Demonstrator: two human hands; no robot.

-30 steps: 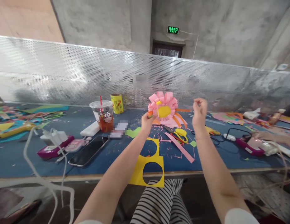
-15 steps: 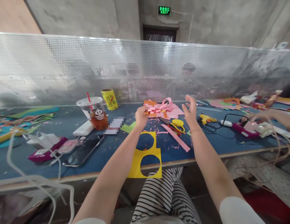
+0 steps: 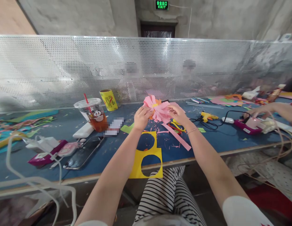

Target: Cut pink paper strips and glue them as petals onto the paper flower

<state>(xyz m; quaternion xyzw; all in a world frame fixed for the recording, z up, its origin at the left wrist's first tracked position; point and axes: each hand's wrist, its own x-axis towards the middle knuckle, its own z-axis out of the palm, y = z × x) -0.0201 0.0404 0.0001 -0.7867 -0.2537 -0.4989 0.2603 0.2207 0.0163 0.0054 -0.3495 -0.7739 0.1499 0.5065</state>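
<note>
A pink paper flower (image 3: pixel 157 110) with a yellow centre is held up at the middle of the blue table. My left hand (image 3: pixel 141 117) pinches its left side. My right hand (image 3: pixel 178 115) is closed on its right-hand petals. Orange paper shows behind the flower. Partly hidden below my right hand are yellow-handled scissors (image 3: pixel 178 126). A long pink strip (image 3: pixel 177 137) lies nearer the table edge, among small pink scraps. Yellow paper (image 3: pixel 157 152) with round holes overhangs the front edge beside my left forearm.
On the left stand a drink cup (image 3: pixel 96 116) and a yellow roll (image 3: pixel 109 100), with a phone (image 3: pixel 84 152) and white cables nearer. Rightward are a yellow glue gun (image 3: pixel 208 116), a purple power strip (image 3: pixel 248 128) and another person's hand. A perforated screen (image 3: pixel 89 69) stands behind.
My right hand has moved left and closed on the flower. The flower has turned, showing its yellow centre. My left hand still grips the left side. The camera view has shifted slightly.
</note>
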